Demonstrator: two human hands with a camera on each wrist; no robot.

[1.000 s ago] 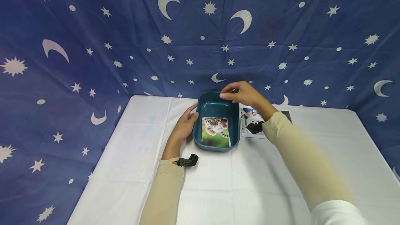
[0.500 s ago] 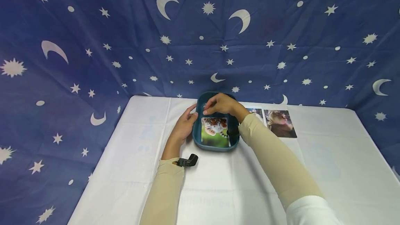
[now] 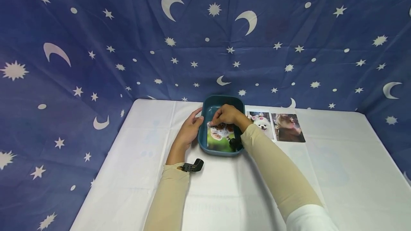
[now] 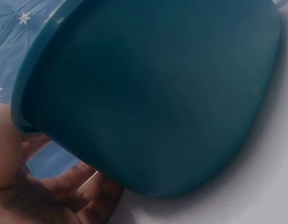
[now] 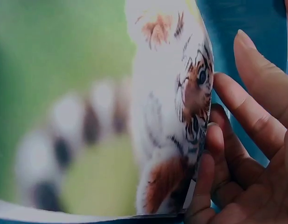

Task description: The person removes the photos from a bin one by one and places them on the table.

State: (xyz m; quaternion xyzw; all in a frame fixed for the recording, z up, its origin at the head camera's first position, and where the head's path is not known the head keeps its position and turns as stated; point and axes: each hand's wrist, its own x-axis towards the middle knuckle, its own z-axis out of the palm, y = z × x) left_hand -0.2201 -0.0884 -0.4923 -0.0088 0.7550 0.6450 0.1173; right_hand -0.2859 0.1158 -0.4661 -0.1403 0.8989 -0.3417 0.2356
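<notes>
My right hand [image 3: 227,114] reaches down into the teal tub [image 3: 223,153], fingertips against the 12 o'clock edge of the tiger photo card [image 3: 221,142]; in the right wrist view the fingers are loosely extended, the thumb stands clear, and nothing is pinched. My left hand [image 3: 188,129] braces the tub's wall at 9 o'clock, fingers fairly straight along the outside.

To work this edge well, I should keep the tub steady with my left hand, get my fingertips just under the edge, and bring my thumb over the printed face only once they are in. The card looks thin and already bows a little, so light, even pressure should save it from creasing.

The card lies in the tub's 6 o'clock part, face up, tiger's head toward 12 and blurred green toward 6. Its long axis seems to run 12 to 6, as the tub's does, though the slant makes it look nearly square. The white dog photo card [image 3: 263,124] is at 3 o'clock, outside the tub.
</notes>
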